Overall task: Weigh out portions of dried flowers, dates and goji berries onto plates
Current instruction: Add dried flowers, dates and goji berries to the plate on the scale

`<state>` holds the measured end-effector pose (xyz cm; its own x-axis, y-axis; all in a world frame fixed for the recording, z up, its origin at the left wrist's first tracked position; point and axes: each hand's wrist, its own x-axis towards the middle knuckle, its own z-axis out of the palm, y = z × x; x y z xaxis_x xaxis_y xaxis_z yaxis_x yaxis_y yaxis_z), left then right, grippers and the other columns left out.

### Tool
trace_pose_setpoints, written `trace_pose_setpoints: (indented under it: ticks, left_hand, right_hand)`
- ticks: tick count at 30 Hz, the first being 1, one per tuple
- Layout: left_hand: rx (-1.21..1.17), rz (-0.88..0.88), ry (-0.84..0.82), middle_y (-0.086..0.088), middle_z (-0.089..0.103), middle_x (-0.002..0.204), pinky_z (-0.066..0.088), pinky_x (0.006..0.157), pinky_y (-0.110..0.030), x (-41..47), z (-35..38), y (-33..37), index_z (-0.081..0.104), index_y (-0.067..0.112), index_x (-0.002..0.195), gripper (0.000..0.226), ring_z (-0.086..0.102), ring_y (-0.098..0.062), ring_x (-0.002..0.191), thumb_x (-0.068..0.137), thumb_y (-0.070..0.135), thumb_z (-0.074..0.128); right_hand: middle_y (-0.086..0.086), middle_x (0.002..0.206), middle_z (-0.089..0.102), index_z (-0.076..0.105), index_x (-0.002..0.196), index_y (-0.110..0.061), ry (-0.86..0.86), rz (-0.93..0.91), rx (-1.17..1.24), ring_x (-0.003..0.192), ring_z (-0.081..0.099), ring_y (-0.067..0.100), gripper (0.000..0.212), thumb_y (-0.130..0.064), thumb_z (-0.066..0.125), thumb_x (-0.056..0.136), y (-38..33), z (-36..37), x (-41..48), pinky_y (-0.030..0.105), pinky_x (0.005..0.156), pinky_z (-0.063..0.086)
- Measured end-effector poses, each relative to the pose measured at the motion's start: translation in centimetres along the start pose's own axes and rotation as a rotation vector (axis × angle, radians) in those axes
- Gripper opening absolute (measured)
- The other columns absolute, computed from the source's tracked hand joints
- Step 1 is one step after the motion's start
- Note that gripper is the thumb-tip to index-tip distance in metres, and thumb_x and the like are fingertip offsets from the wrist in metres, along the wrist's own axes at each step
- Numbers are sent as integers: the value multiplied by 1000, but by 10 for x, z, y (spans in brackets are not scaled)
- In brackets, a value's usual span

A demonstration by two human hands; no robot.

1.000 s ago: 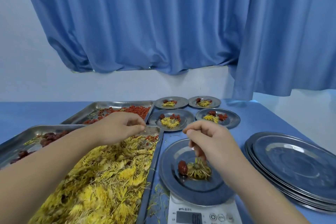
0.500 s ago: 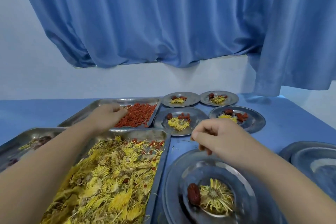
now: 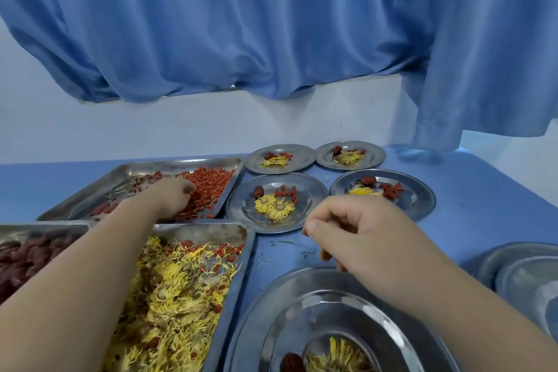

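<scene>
My left fingers (image 3: 181,188) sink among the goji berries (image 3: 215,181), tips hidden. My right fingers (image 3: 333,212) curl under my palm, their hold unclear. The bottom edge cuts off the near plate (image 3: 265,306) and its date (image 3: 291,363).

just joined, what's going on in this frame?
A person is portioning dried ingredients onto steel plates. The left hand has its fingers curled into the goji berries in the far tray. The right hand hovers with curled fingers over the near plate; whether it pinches anything is unclear. That plate holds a date and a dried flower, with no goji visible on it yet. Four filled plates sit behind it.
</scene>
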<state>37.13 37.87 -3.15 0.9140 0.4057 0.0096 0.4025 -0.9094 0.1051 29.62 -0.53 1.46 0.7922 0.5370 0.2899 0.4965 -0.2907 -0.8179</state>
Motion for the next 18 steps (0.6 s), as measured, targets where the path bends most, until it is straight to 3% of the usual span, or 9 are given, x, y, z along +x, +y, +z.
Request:
trace_pose_setpoints:
  ticks: [4,7,10,13,15,18]
  left_hand:
    - [74,32,-178,-8,60,131,37,102,-36,2,8,15,60,17,131,35,55,-24,115,101,18,42]
    - [87,53,-224,-9,67,118,43,96,-38,-1,4,24,68,11,117,32,59,-22,100,96,11,44]
    - [76,79,-200,-4,69,107,47,88,-35,-6,-2,27,73,12,108,34,62,-20,94,95,6,42]
    - [-2,98,-161,-3,61,83,46,77,-35,-10,-11,23,71,4,100,36,54,-19,73,101,28,43]
    - [-67,110,-211,-2,61,76,46,71,-34,-16,-18,19,71,13,90,44,55,-20,68,98,48,46]
    - [-74,128,-324,7,70,98,49,83,-34,-21,-21,15,72,32,93,46,65,-17,92,85,71,50]
  right_hand:
    - [8,67,62,65,69,-19,10,-11,-11,47,47,5,21,-24,58,88,0,-1,0,17,48,44]
    - [6,59,57,63,67,-18,-1,-33,-45,53,52,21,23,-24,58,89,-1,2,0,25,51,45]
    - [7,58,53,62,67,-16,-4,-50,-61,61,57,26,23,-22,58,89,-1,5,-1,29,54,44]
    - [9,61,55,63,68,-15,-11,-46,-67,55,53,22,23,-22,58,89,-1,5,-2,27,53,43]
    - [10,62,57,63,67,-16,-12,-38,-54,57,56,23,23,-21,58,89,-1,4,-2,25,51,44]
    - [9,65,61,64,67,-18,-7,-12,-10,45,46,6,22,-21,59,89,-3,1,-3,15,45,40]
